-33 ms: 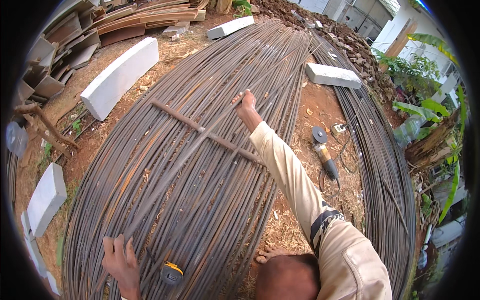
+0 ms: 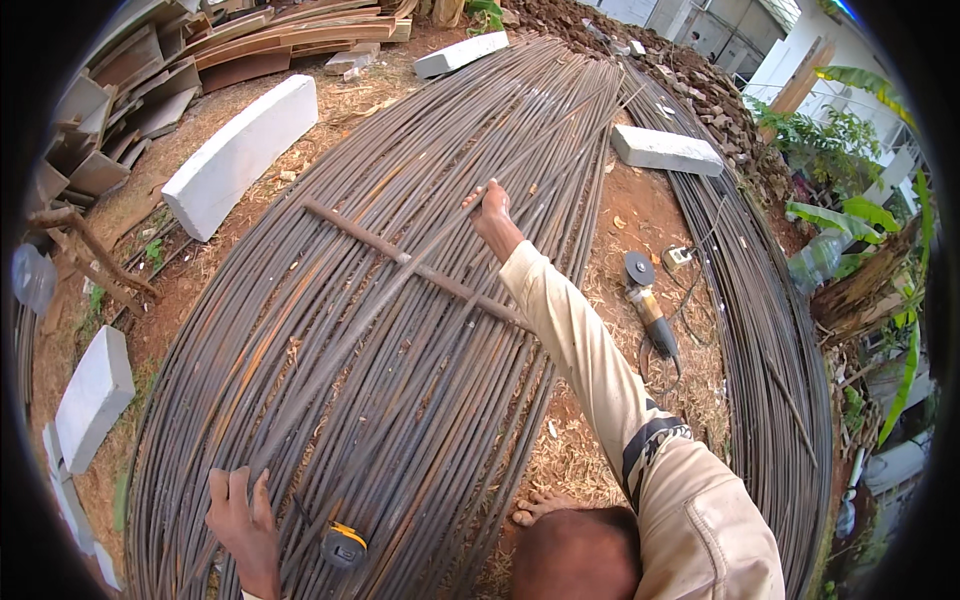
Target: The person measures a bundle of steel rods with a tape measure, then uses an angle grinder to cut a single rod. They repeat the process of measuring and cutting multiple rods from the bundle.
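Note:
My right hand (image 2: 492, 215) is closed around a long thin steel bar (image 2: 375, 302) at its upper part. The bar slants down to the left over a layer of rusty steel bars (image 2: 400, 400) and looks blurred along its length. Close to the bar's lower end, my left hand (image 2: 243, 525) has its fingers stretched and apart; whether they touch the bar I cannot tell. A thicker rusty rod (image 2: 350, 229) lies crosswise under the held bar. Beside my left hand, a black and yellow tape measure (image 2: 344, 546) rests on the bars.
An angle grinder (image 2: 652, 318) with its cord lies on the soil to the right, near a socket (image 2: 678, 258). White blocks (image 2: 240, 155) flank the bars. A second bar bundle (image 2: 770, 400) runs along the right. Boards (image 2: 290, 40) are piled far left; rubble (image 2: 720, 120) lies far right.

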A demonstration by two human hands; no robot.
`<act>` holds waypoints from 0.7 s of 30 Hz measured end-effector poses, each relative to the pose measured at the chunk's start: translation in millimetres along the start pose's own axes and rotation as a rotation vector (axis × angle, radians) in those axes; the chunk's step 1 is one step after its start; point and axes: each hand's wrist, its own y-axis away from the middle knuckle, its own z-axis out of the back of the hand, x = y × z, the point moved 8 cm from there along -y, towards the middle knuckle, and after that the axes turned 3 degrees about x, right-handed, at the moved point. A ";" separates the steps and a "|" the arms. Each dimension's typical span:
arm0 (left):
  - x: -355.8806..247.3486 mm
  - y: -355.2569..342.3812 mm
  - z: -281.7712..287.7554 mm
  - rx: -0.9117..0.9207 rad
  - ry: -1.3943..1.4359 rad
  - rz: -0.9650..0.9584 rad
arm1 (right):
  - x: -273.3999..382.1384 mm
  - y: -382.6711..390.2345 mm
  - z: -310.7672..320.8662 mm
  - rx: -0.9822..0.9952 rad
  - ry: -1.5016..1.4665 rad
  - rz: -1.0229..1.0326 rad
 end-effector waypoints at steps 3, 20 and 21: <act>18.0 -7.1 -17.8 0.134 0.163 0.064 | -6.8 3.6 -2.0 -0.119 0.277 -0.043; 43.4 -31.9 -121.6 0.364 0.455 0.256 | -8.5 -23.8 35.0 -0.021 0.637 -0.081; 40.6 -29.5 -126.9 0.329 0.468 0.253 | -5.9 -21.7 40.2 -0.124 0.648 -0.080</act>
